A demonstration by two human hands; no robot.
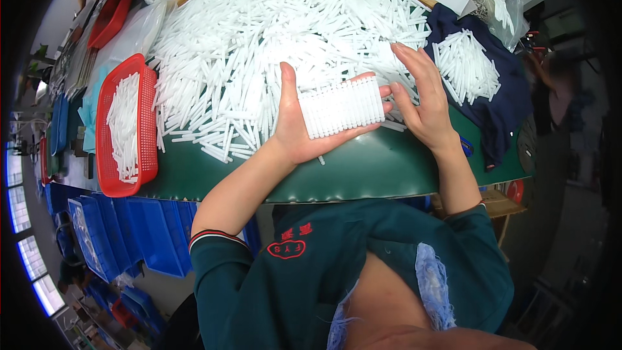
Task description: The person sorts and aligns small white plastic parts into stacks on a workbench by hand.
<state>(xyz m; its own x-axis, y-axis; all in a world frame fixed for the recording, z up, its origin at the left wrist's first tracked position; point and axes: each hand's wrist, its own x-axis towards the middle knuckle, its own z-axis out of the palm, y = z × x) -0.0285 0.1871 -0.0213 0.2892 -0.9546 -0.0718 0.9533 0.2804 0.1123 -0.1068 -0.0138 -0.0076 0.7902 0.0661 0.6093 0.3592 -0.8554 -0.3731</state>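
A neat row of slim white plastic sticks [343, 109], laid side by side, rests across the palm of my left hand [293, 120]. That thumb points up past the row's left end, and the fingers stretch beneath it. At the row's right end, my right hand [424, 97] is raised with its fingers apart and nothing seen in them. Whether its fingertips touch the last stick or a left fingertip, I cannot tell. Behind both hands spreads a large loose heap of the same white sticks [285, 26]. One short white piece [322, 161] lies below my left hand.
At left stands a red mesh basket [148, 129] holding white sticks. A smaller stick pile [466, 68] sits on dark blue cloth [502, 123] at right. The green tabletop [363, 168] ends near my body. Blue bins [155, 233] stand lower left. Clear bags [515, 16] lie back right.
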